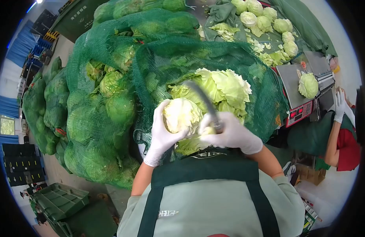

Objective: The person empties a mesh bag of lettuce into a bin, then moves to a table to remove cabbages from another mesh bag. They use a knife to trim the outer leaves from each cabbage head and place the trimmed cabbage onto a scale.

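My left hand, in a white glove, is wrapped round the left side of a pale trimmed cabbage. Just right of it, my gloved right hand grips a knife with a curved blade, smeared by motion. The blade points up and to the left over loose cabbage leaves. A pale round piece, perhaps the cut stem, shows by my right fingers. Under both hands lies an opened green mesh sack with leaves on it.
Full mesh sacks of cabbages are piled on the left. At right, a cabbage sits on a scale with a red display, near another person's gloved hands. More cabbages lie at the back right. A green crate stands lower left.
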`<action>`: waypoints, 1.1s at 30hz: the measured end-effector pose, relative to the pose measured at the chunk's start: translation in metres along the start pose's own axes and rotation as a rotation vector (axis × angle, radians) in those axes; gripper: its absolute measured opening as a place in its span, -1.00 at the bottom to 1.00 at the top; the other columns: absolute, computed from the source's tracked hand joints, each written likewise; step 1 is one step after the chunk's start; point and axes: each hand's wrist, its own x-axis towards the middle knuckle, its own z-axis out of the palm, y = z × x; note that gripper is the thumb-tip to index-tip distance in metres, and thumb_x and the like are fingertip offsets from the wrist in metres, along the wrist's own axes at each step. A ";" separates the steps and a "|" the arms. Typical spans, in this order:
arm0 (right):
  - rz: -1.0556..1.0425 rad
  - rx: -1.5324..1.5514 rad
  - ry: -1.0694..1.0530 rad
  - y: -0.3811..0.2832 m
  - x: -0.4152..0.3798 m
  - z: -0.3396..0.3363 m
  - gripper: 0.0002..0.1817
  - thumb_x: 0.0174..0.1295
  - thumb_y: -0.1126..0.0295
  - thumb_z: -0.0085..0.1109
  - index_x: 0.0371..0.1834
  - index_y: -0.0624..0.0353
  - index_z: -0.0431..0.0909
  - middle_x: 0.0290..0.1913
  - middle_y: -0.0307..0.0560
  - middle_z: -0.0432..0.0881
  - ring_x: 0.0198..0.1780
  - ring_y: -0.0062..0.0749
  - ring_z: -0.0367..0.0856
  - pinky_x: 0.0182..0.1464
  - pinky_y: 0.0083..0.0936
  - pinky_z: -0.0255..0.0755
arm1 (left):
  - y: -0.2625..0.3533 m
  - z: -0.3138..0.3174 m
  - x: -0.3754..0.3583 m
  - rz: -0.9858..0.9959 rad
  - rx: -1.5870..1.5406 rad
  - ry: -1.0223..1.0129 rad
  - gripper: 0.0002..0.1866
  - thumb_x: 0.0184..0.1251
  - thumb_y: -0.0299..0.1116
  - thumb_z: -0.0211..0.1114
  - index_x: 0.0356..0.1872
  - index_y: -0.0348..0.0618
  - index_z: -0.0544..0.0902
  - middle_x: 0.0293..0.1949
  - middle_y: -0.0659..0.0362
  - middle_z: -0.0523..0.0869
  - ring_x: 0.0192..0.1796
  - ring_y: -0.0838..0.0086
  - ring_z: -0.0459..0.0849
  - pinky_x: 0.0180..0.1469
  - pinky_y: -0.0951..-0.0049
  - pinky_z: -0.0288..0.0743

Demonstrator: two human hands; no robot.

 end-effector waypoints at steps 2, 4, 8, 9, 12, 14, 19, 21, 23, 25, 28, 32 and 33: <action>0.047 -0.096 0.087 0.004 -0.006 -0.023 -0.66 0.13 0.29 0.48 -0.10 0.23 0.64 -0.29 -0.21 0.62 -0.39 -0.59 0.51 -0.28 -0.54 0.45 | -0.001 -0.003 0.002 0.012 -0.013 0.030 0.05 -0.13 -0.22 0.64 0.44 -0.29 0.27 0.31 -0.08 0.43 0.37 0.14 0.47 0.43 0.21 0.37; -0.196 -0.449 0.246 0.013 0.003 -0.029 -0.53 0.08 0.28 0.51 0.05 0.18 0.63 -0.10 -0.11 0.67 -0.33 -0.59 0.63 -0.21 -0.57 0.52 | -0.001 -0.004 0.003 -0.009 -0.035 0.038 0.06 -0.12 -0.23 0.64 0.45 -0.33 0.25 0.32 -0.09 0.42 0.38 0.16 0.46 0.44 0.22 0.36; -0.411 -0.558 0.314 0.035 0.024 0.009 -0.59 0.13 0.30 0.49 0.03 0.15 0.66 -0.16 -0.09 0.69 -0.40 -0.60 0.62 -0.32 -0.57 0.51 | 0.000 0.003 0.006 -0.018 -0.051 0.011 0.07 -0.11 -0.23 0.64 0.46 -0.32 0.24 0.33 -0.09 0.42 0.38 0.18 0.46 0.45 0.23 0.35; -0.397 -0.505 0.320 0.040 0.026 0.013 -0.64 0.16 0.31 0.48 0.00 0.15 0.68 -0.21 -0.11 0.70 -0.42 -0.60 0.62 -0.35 -0.57 0.50 | 0.000 0.004 0.006 -0.021 -0.047 -0.003 0.07 -0.11 -0.23 0.64 0.46 -0.32 0.24 0.33 -0.09 0.42 0.38 0.19 0.46 0.45 0.24 0.35; -0.023 0.156 0.362 0.017 0.024 0.006 -0.88 0.34 0.35 0.37 -0.22 0.17 0.74 -0.43 -0.30 0.70 -0.52 -0.70 0.57 -0.47 -0.68 0.46 | 0.006 0.003 0.008 -0.095 -0.168 -0.051 0.07 -0.11 -0.26 0.65 0.47 -0.29 0.23 0.34 -0.08 0.43 0.39 0.19 0.45 0.46 0.24 0.33; -0.003 0.259 0.445 -0.002 0.023 -0.026 -0.85 0.36 0.34 0.35 -0.13 0.16 0.72 -0.41 -0.34 0.68 -0.56 -0.80 0.48 -0.58 -0.74 0.32 | -0.004 0.001 0.005 -0.170 -0.350 -0.099 0.00 0.00 -0.27 0.58 0.49 -0.24 0.22 0.37 -0.05 0.43 0.42 0.21 0.43 0.48 0.23 0.31; 0.153 0.026 0.250 0.022 0.025 -0.042 -0.52 0.29 0.26 0.41 0.24 0.17 0.59 -0.41 -0.35 0.61 -0.56 -0.80 0.46 -0.54 -0.75 0.34 | -0.014 0.009 0.008 -0.516 -0.976 -0.167 -0.25 0.39 -0.06 0.20 0.53 -0.16 0.24 0.45 0.01 0.42 0.47 0.19 0.43 0.50 0.15 0.32; 0.072 -0.108 0.181 0.039 0.025 -0.026 -0.44 0.28 0.20 0.42 0.33 0.12 0.56 -0.44 -0.39 0.54 -0.58 -0.80 0.41 -0.53 -0.74 0.31 | -0.013 0.017 0.014 -0.648 -1.185 -0.187 -0.31 0.48 0.03 0.07 0.51 -0.13 0.30 0.46 0.00 0.44 0.45 0.17 0.47 0.49 0.08 0.36; 0.155 -0.004 0.155 0.033 0.025 -0.019 -0.38 0.27 0.15 0.43 0.38 0.09 0.53 -0.46 -0.40 0.52 -0.60 -0.79 0.38 -0.53 -0.72 0.30 | -0.012 0.019 0.017 -0.687 -1.368 -0.234 -0.32 0.53 0.12 -0.03 0.50 -0.08 0.32 0.44 0.00 0.47 0.43 0.12 0.50 0.46 0.02 0.40; 0.212 0.144 0.144 0.032 0.024 -0.019 -0.38 0.29 0.17 0.41 0.41 0.07 0.52 -0.46 -0.40 0.51 -0.64 -0.78 0.37 -0.55 -0.72 0.29 | -0.018 0.017 0.019 -0.737 -1.538 -0.316 -0.26 0.52 0.21 -0.05 0.54 -0.05 0.27 0.48 0.01 0.43 0.45 0.08 0.48 0.46 -0.04 0.39; 0.201 0.191 0.098 0.031 0.024 -0.033 -0.36 0.27 0.23 0.41 0.43 0.08 0.49 -0.38 -0.38 0.57 -0.58 -0.78 0.44 -0.49 -0.73 0.36 | -0.020 0.023 0.025 -0.726 -1.618 -0.350 -0.23 0.50 0.29 -0.11 0.55 0.02 0.27 0.48 0.02 0.42 0.46 0.06 0.47 0.43 -0.09 0.43; -0.102 -0.087 0.173 0.041 0.028 -0.022 -0.12 0.08 0.15 0.60 0.46 0.20 0.41 0.23 -0.07 0.61 0.25 -0.45 0.54 0.29 -0.44 0.43 | -0.011 0.028 0.026 -0.060 -0.730 -0.383 -0.15 0.46 0.42 -0.19 0.56 0.04 0.22 0.49 0.01 0.41 0.40 0.02 0.53 0.12 -0.13 0.68; -0.059 -0.046 0.179 0.039 0.028 -0.024 -0.12 0.08 0.15 0.60 0.46 0.21 0.41 0.18 -0.08 0.64 0.16 -0.49 0.58 0.21 -0.48 0.47 | -0.015 0.038 0.027 -0.068 -0.693 -0.333 -0.11 0.45 0.46 -0.23 0.57 0.04 0.21 0.49 0.00 0.41 0.37 0.00 0.56 0.01 -0.13 0.73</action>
